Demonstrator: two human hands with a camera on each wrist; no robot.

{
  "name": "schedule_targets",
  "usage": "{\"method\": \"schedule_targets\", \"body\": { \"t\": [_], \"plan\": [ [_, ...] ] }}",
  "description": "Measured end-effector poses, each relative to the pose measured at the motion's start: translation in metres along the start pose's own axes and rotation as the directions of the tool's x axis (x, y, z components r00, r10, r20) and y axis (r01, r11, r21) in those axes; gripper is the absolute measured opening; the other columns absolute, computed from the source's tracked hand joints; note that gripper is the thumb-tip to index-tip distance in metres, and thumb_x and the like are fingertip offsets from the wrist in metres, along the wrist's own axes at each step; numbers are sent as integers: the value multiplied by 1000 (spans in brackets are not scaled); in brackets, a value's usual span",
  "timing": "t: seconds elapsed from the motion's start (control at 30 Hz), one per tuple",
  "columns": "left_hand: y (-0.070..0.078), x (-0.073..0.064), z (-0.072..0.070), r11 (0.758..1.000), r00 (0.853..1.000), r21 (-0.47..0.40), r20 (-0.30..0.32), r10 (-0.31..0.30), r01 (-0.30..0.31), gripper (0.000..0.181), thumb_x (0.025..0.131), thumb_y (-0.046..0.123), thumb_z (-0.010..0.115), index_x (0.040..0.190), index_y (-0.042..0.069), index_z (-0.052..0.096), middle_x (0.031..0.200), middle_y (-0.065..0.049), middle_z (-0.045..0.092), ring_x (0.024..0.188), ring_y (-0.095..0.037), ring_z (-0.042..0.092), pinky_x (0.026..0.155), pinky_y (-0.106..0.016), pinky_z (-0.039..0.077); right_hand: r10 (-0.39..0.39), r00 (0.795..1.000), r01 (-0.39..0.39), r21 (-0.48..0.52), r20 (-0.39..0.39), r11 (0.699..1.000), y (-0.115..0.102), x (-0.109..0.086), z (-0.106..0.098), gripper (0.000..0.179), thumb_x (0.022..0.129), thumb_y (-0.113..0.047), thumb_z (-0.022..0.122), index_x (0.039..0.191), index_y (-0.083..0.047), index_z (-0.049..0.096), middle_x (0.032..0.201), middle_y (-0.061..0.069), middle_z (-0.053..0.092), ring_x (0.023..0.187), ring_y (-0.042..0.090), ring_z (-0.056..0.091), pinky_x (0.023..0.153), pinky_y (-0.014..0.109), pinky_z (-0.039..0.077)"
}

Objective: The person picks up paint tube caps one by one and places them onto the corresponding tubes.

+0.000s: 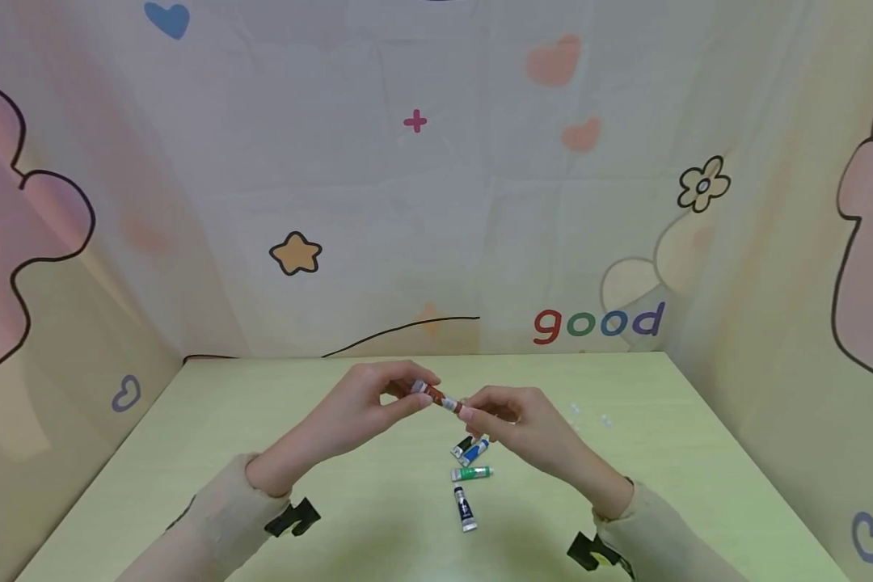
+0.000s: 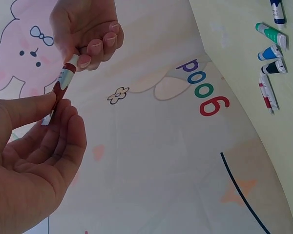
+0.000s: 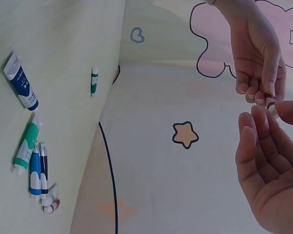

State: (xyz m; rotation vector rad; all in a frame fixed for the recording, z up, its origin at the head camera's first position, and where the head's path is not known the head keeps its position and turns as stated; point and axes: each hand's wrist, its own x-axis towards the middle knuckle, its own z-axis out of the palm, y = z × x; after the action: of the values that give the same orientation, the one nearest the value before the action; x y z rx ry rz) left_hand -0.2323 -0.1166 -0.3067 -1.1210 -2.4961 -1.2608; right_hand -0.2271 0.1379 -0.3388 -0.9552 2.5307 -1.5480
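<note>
A slim paint tube with a brownish-red and white label (image 1: 435, 394) is held up over the table between both hands. My left hand (image 1: 367, 408) pinches its flat tail end between thumb and fingers. At the other end, the cap side, my right hand (image 1: 534, 420) pinches with thumb and fingertips, hiding most of the cap. In the left wrist view the tube (image 2: 64, 80) stands at a slant, cap end towards the right hand (image 2: 93, 34). The right wrist view shows only its pale end (image 3: 272, 108) between the fingers.
Below the hands lie a dark blue tube (image 1: 464, 509), a green tube (image 1: 473, 474), a blue tube (image 1: 474, 453) and a black one (image 1: 462, 445). White-and-red tubes (image 2: 266, 93) lie beside them. Another green tube (image 3: 94, 82) lies apart. Small whitish bits (image 1: 606, 420) sit on the right.
</note>
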Motion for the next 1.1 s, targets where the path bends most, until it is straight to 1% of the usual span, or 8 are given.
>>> {"method": "schedule_targets", "body": {
  "t": [0.17,0.3,0.4,0.53,0.67,0.77,0.93,1.1],
  "plan": [
    [-7,1,-2,999,998,-28,-55,-44,42,18,94,14,73,110,11,66,96,4,70,84,-11,66,77,-29,55,-8,1000,8,17,-17,1000,2,4,5,18,99,-23,66,105,-8,76,93,4,72,82,21,67,76,35,57],
    [-11,2,-6,993,992,-85,-90,-89,82,17,94,16,74,108,11,66,96,1,69,84,-16,66,77,-32,56,-5,996,8,36,-88,999,1,9,10,19,98,-24,69,105,-8,76,90,2,71,81,20,66,77,34,56],
    [-13,3,-11,977,985,-172,-95,-144,126,19,95,19,72,110,9,66,99,-3,70,88,-19,67,83,-37,56,0,989,10,66,-148,998,0,15,14,18,96,-25,71,104,-9,76,88,3,70,79,21,65,75,35,56],
    [-16,4,-18,949,974,-262,-95,-207,176,23,98,22,69,115,7,66,104,-6,70,94,-22,67,91,-42,54,1,984,19,109,-180,994,-2,23,22,17,96,-25,72,104,-11,76,88,6,70,79,21,65,74,38,56],
    [-19,5,-25,952,968,-243,-121,-222,188,25,99,25,67,118,9,68,107,-6,71,96,-23,66,92,-42,53,-4,984,28,130,-177,991,-1,31,32,19,97,-24,70,106,-8,76,92,10,72,81,26,66,75,42,56],
    [-21,5,-28,955,957,-208,-154,-245,211,27,98,28,69,118,11,70,106,-3,71,96,-22,67,91,-43,52,-2,986,28,156,-166,987,1,38,40,21,97,-24,69,107,-7,75,94,9,72,84,31,67,74,40,56],
    [-28,8,-31,951,944,-215,-194,-266,224,27,95,27,72,117,11,71,105,-4,72,95,-22,68,90,-43,53,33,990,-5,200,-139,980,6,50,53,24,98,-26,68,109,-6,75,94,6,74,82,24,69,73,34,56],
    [-44,11,-33,943,940,-232,-188,-286,240,25,95,22,72,115,6,70,104,-8,72,95,-22,68,90,-40,54,81,990,-52,230,-118,972,11,61,68,25,98,-30,67,108,-8,75,91,5,74,79,22,69,71,34,57]
  ]
}}
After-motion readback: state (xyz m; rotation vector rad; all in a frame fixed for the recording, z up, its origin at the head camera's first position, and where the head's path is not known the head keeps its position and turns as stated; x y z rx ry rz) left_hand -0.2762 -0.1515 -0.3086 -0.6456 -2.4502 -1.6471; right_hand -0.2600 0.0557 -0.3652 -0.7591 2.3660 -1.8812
